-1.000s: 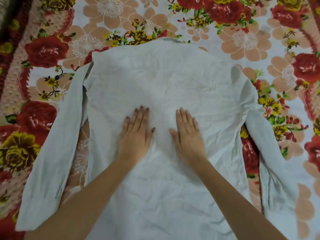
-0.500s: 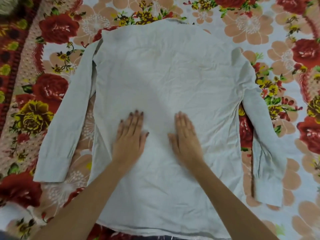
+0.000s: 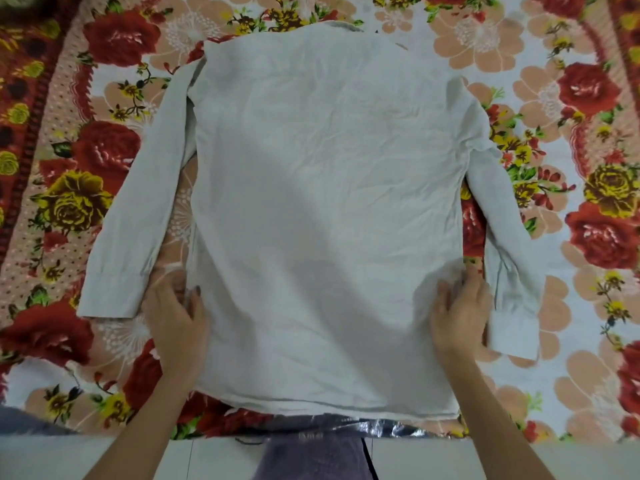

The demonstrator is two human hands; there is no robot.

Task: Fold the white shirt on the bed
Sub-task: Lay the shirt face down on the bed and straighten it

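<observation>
Half a second ago both hands lay flat, fingers together, on the middle of the shirt's back. Now they have slid apart to its 2 side edges, low down towards the hem. The left hand (image 3: 173, 317) has its thumb on top of the cloth and its fingers at the edge, seemingly tucked under it. The right hand (image 3: 459, 317) matches it on the other side, where the cloth bunches a little between thumb and fingers.

I judge the smoothing done and the first fold about to start. The shirt (image 3: 329, 202) lies spread back-up on the bedsheet (image 3: 571, 168), between the 2 hands and stretching away beyond the fingertips. The left sleeve (image 3: 138, 202) lies just outside the left fingers and the right sleeve (image 3: 505, 254) just outside the right; neither is folded in.

The fingertips at the edges are hidden, so I cannot tell how firm either pinch is. The shirt's front lies underneath. The purple cloth (image 3: 311, 459) behind the wrists is cut off and unidentifiable.
</observation>
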